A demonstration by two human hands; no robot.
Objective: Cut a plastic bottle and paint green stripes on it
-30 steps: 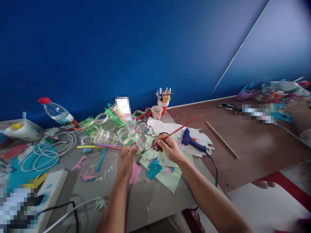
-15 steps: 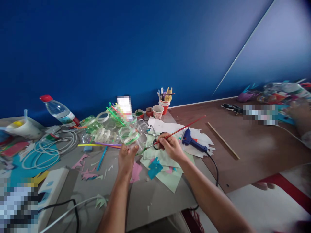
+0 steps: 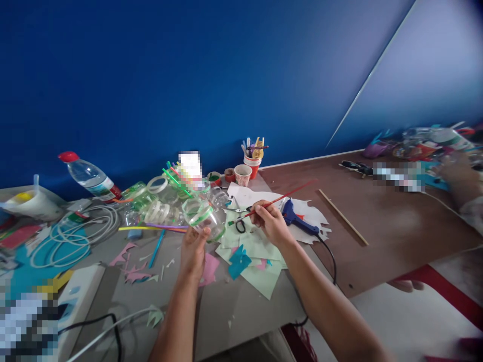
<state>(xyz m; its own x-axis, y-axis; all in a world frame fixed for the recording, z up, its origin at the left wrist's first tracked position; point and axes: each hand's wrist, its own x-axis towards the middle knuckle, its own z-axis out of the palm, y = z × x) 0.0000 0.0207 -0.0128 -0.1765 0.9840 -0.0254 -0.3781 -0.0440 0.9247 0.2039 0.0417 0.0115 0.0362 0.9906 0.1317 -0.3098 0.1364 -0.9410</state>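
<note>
My left hand [image 3: 195, 246] is closed on a clear plastic cut bottle piece [image 3: 211, 222], whose rims are painted green. Between the fingers of my right hand [image 3: 267, 218] is a red-handled paintbrush [image 3: 290, 192], its green-wetted bristles pointing left, a little apart from the plastic piece. Under my right hand lie pale green paper sheets [image 3: 264, 279] and a pair of scissors [image 3: 240, 226] with black handles. A blue glue gun [image 3: 298, 217] rests on white paper just right of that hand.
Behind stand paint cups [image 3: 214, 178], a paper cup [image 3: 243, 174] and a cup of tools [image 3: 253, 163]. Left are a water bottle [image 3: 90, 176], a coiled white cable [image 3: 75, 236] and a power strip [image 3: 81, 296]. A wooden stick [image 3: 343, 217] and another person's hand [image 3: 458, 173] are right.
The brush has drawn back to the right, away from the plastic piece. My left hand has turned the piece so more of its side shows. The view has shifted slightly.
</note>
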